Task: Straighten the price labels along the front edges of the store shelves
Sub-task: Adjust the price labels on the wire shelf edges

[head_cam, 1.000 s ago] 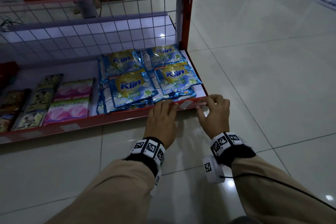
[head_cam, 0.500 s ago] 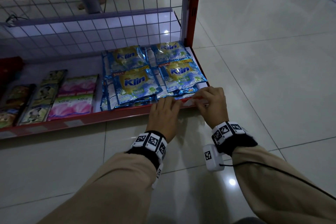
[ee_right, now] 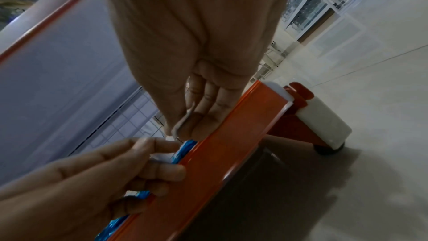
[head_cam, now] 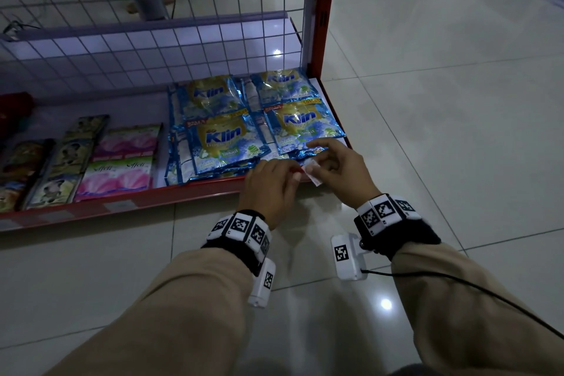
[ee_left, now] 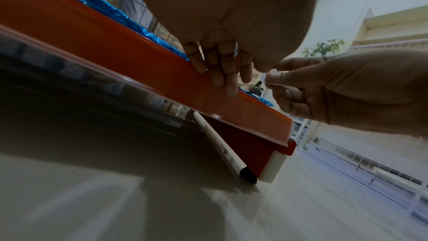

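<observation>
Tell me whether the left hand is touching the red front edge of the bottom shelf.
Touching. In the left wrist view, the left hand lays its fingertips flat on the red front edge.

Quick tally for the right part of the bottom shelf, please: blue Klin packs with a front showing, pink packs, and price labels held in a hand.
Blue Klin packs with a front showing: 4 (more may lie underneath)
Pink packs: 2
White price label, pinched in the right hand: 1
Total: 7
</observation>
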A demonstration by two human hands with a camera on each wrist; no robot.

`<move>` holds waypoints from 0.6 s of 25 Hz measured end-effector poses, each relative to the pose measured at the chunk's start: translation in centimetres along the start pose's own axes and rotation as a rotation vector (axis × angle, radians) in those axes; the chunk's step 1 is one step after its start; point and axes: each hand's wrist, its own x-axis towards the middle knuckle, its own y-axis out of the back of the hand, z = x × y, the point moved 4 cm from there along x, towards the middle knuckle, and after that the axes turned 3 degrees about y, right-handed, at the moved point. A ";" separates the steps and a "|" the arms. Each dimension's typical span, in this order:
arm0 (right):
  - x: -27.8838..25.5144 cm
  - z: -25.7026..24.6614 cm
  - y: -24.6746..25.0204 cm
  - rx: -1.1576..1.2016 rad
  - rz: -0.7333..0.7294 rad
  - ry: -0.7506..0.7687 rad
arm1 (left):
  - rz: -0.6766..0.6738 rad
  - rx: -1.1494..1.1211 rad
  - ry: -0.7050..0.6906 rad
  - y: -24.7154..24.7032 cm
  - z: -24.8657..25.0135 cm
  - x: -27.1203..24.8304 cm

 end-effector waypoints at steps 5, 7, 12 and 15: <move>-0.1 -0.2 -1.3 0.080 -0.061 0.003 | 0.004 0.000 0.058 -0.1 -0.4 0.0; -0.2 -0.3 -1.3 0.098 -0.079 -0.001 | 0.010 0.005 0.065 -0.1 -0.6 0.0; -0.6 -0.5 -1.3 0.091 -0.099 -0.013 | -0.013 0.073 0.055 -0.3 -0.9 0.3; -0.4 0.1 -1.4 0.029 -0.131 -0.072 | -0.021 0.119 0.065 -0.3 -1.0 0.3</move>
